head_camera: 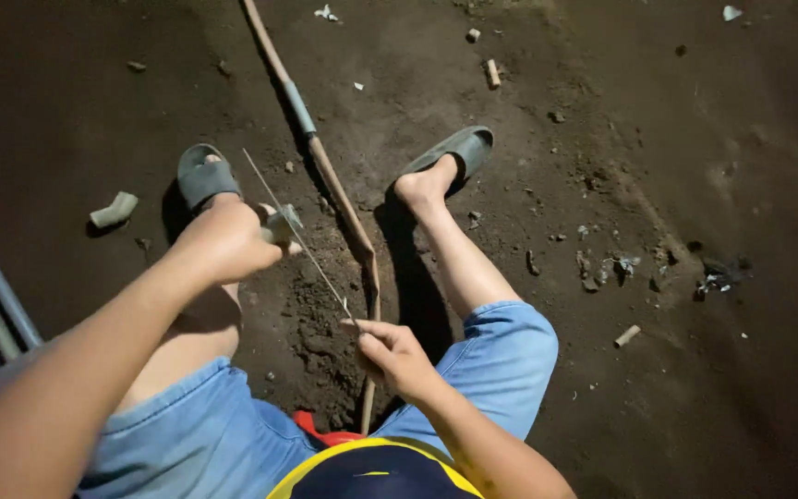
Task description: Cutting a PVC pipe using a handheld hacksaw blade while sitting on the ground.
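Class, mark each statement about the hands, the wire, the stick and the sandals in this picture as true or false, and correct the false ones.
1. The right hand pinches the near end of a thin wire. True.
2. The left hand lies open and flat on the ground. False: it is raised and closed around a small grey tool at the wire.
3. A long stick lies on the soil between the feet. True.
4. Both feet are bare. False: each wears a grey sandal.
5. The stick is plain along its whole length. False: a grey band is wrapped around part of it.
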